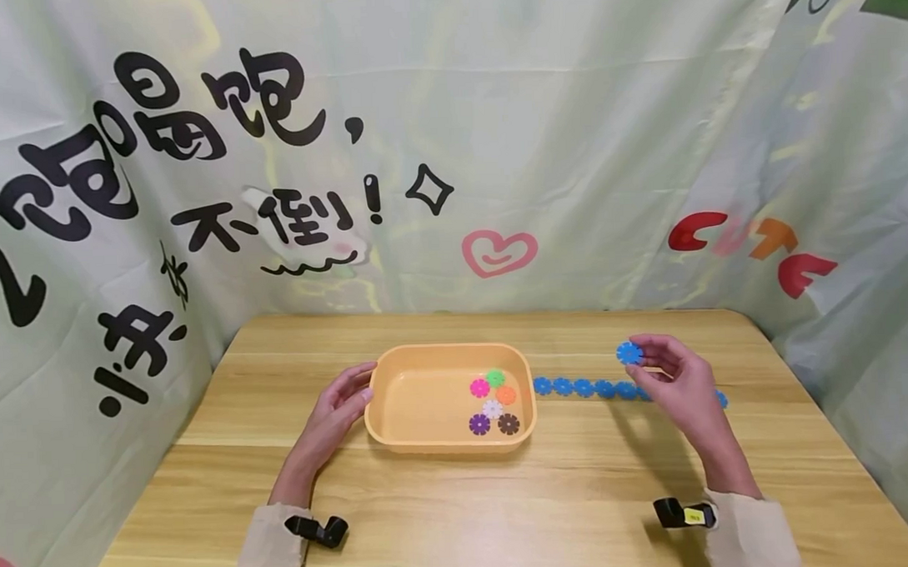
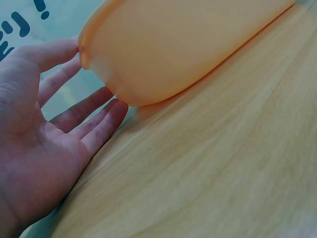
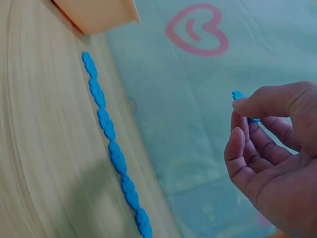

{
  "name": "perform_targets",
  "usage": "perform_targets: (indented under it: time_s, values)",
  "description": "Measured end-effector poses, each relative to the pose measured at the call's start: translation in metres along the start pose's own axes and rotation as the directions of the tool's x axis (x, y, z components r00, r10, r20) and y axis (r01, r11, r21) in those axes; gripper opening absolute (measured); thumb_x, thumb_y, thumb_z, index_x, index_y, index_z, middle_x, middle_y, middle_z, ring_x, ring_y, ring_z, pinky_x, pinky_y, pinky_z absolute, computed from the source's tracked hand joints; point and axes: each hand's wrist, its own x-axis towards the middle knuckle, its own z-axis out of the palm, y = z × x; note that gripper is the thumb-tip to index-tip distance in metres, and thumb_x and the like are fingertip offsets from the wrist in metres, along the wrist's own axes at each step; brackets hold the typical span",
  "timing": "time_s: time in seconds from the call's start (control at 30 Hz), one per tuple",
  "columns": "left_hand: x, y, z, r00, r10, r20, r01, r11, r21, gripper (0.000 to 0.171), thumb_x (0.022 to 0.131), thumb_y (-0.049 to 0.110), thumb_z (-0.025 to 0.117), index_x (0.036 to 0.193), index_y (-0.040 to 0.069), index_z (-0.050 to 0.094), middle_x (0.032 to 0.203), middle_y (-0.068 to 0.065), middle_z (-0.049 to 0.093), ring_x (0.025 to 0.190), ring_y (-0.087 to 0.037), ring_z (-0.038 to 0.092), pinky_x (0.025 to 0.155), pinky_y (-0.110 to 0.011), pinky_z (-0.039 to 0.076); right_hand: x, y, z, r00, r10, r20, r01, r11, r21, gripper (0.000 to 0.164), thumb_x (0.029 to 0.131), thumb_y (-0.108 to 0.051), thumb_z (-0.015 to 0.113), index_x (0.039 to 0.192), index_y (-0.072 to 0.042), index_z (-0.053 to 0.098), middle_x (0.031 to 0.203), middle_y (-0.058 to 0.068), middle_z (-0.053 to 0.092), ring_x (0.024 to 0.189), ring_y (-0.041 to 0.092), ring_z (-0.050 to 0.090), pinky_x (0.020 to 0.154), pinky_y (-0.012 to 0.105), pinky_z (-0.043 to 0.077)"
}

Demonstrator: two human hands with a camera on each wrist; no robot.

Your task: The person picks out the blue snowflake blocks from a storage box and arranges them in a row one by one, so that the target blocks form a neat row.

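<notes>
My right hand (image 1: 683, 392) is raised above the right part of the table and pinches a blue notched plastic disc (image 1: 629, 353) between thumb and fingertips. Beneath it, a row of blue discs (image 1: 584, 387) lies on the table, running right from the tray; the hand covers some of them in the head view. An orange plastic tray (image 1: 441, 348) stands mid-table. At its left end my left hand (image 1: 331, 421) rests thumb and fingertips against the outside, its fingers fairly straight in the left wrist view.
Several loose discs lie in the tray's right half, among them a pink disc (image 1: 479, 388), a green disc (image 1: 496, 378) and a brown disc (image 1: 508, 424). Behind the wooden table (image 1: 462, 517) hangs a printed curtain (image 1: 569, 146).
</notes>
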Motion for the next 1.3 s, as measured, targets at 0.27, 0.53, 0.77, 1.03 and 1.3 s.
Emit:
perform_targets:
  time_s: [0.27,0.53,0.77,1.03,1.3]
  values:
    - [-0.001,0.000,0.000,1.000,-0.003,-0.003,0.003,1.000,-0.001,0.047,0.103,0.013,0.061,0.148,0.006,0.049,0.146,-0.023,0.048,0.130,-0.035,0.052,0.098,-0.037,0.053,-0.003,0.013,-0.021,0.998,0.056,-0.041,-0.057,0.998,-0.020,0.041,0.093,-0.005,0.073,0.131,0.005,0.059,0.107,-0.006,0.067,0.091,0.002,0.061,0.077,0.009,0.051]
    - [-0.003,0.000,-0.001,1.000,-0.004,-0.005,0.005,1.000,0.026,0.047,0.103,0.015,0.060,0.148,0.008,0.049,0.147,-0.021,0.048,0.131,-0.034,0.052,0.098,-0.036,0.053,-0.006,0.032,-0.046,0.986,0.126,-0.107,-0.128,0.992,-0.007,0.042,0.093,-0.003,0.073,0.132,0.003,0.060,0.108,-0.015,0.065,0.092,0.001,0.060,0.078,0.006,0.049]
    - [-0.003,0.000,-0.002,1.000,-0.006,-0.003,0.006,0.999,0.031,0.047,0.103,0.015,0.060,0.148,0.008,0.049,0.147,-0.021,0.048,0.130,-0.033,0.052,0.098,-0.036,0.053,-0.011,0.045,-0.061,0.978,0.166,-0.127,-0.166,0.986,0.012,0.039,0.093,-0.005,0.074,0.130,0.001,0.062,0.104,-0.016,0.066,0.090,-0.001,0.060,0.077,0.006,0.048]
    - [-0.002,-0.002,-0.003,1.000,-0.003,-0.003,0.003,0.999,0.035,0.046,0.103,0.015,0.060,0.148,0.009,0.049,0.147,-0.020,0.049,0.130,-0.033,0.052,0.098,-0.036,0.053,-0.018,0.059,-0.079,0.931,0.322,-0.170,-0.322,0.946,0.027,0.038,0.093,-0.014,0.075,0.129,-0.009,0.064,0.102,-0.019,0.063,0.089,-0.001,0.057,0.071,0.006,0.049]
    - [0.000,-0.001,-0.001,1.000,-0.007,0.000,0.007,1.000,0.025,0.046,0.103,0.015,0.060,0.148,0.009,0.049,0.146,-0.021,0.049,0.130,-0.034,0.052,0.098,-0.036,0.053,-0.026,0.079,-0.091,0.900,0.372,-0.225,-0.372,0.927,0.046,0.034,0.091,-0.012,0.078,0.123,-0.012,0.067,0.095,-0.018,0.063,0.083,-0.001,0.056,0.065,0.009,0.050]
